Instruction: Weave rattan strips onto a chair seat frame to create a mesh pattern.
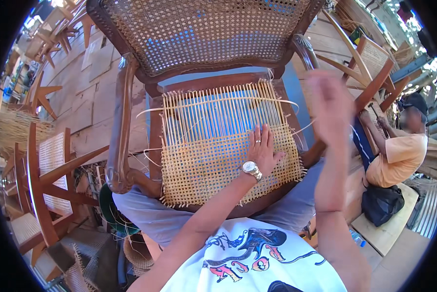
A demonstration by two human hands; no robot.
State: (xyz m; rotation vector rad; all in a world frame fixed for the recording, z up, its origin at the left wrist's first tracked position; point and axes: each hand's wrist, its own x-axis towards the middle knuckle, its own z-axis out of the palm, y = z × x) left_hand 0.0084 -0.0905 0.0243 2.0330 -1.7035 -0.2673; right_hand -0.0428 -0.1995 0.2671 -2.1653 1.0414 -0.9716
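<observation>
My left hand (pixel 262 150) lies open on the woven cane seat (pixel 213 170) of a dark wooden armchair (pixel 126 112), with its fingers pointing toward the chair's back. Open weave covers the near part of the seat, while the far part has mostly lengthwise cane strands (pixel 213 117). One loose cane strand (pixel 218 100) crosses them near the back rail, its ends sticking out on both sides. My right hand (pixel 329 104) is raised beside the chair's right arm, smeared by motion. Whether it holds anything cannot be made out.
The caned backrest (pixel 204 36) rises at the far side. Wooden chair frames (pixel 48 180) crowd the left. At the right a person in an orange shirt (pixel 398 155) sits working near a black bag (pixel 383 203). A bundle of fibre strands (pixel 21 127) lies far left.
</observation>
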